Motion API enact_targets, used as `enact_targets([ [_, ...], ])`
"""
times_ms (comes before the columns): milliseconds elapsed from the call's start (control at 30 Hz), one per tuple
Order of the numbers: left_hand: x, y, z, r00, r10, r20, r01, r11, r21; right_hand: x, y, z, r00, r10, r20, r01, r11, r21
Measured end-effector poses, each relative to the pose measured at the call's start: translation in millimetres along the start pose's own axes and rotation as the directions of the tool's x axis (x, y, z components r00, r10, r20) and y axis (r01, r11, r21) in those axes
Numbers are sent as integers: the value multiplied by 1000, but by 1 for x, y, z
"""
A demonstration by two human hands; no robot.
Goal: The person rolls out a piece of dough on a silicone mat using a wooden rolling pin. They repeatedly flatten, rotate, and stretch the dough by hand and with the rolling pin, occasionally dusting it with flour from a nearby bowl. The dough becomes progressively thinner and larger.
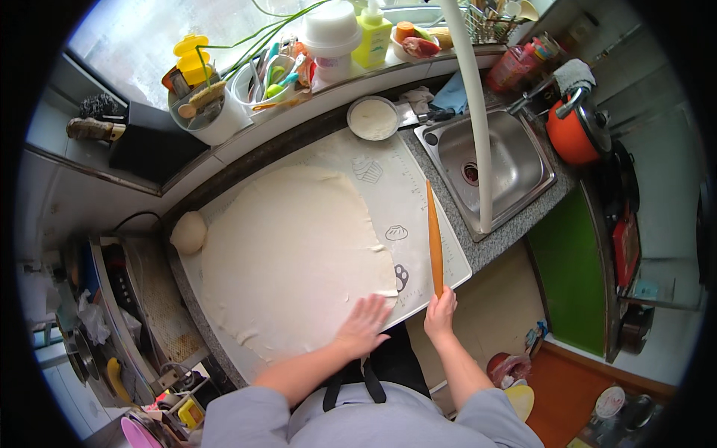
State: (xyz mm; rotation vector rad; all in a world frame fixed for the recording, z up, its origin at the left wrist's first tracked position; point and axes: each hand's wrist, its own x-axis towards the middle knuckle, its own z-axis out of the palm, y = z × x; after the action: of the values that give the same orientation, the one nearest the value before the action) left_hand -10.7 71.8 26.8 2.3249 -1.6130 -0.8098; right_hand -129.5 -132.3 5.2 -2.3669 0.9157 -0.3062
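Note:
A wide, thin sheet of rolled dough (297, 252) with an uneven edge covers most of a pale printed pastry mat (414, 185). My left hand (364, 325) lies flat, palm down, on the dough near its front right edge, fingers spread and slightly blurred. In my right hand (441, 313) is the near end of a tapered wooden rolling pin (434, 241), which points away from me along the mat's right side. A smooth ball of dough (189, 232) sits at the left edge of the mat.
A metal pan of flour (373, 118) stands at the mat's far corner. To the right is a steel sink (487, 162) with a pale hose (476, 112) hanging over it. A utensil tub (263, 84) and a knife block (151, 145) line the sill.

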Motion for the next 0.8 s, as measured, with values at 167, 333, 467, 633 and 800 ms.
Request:
enact_targets([
  [167, 23, 13, 0, 969, 151, -193, -185, 967, -173, -51, -12, -11, 998, -45, -45, 52, 986, 160],
  [333, 27, -3, 6, 961, 189, -204, -210, 974, -85, -79, -13, -10, 999, -35, 18, 31, 987, 157],
  [467, 19, 7, -1, 894, 315, -318, -431, 801, -417, -86, -21, -9, 998, -54, 36, 49, 991, 123],
  [633, -22, -74, -50, 750, -47, -660, 65, 998, 2, -101, -53, 9, 940, -204, 273, 188, 979, 85],
  [800, 50, -127, -49, 967, 191, -171, -169, 976, 134, -116, -54, 28, 958, -113, 264, 128, 991, -41],
])
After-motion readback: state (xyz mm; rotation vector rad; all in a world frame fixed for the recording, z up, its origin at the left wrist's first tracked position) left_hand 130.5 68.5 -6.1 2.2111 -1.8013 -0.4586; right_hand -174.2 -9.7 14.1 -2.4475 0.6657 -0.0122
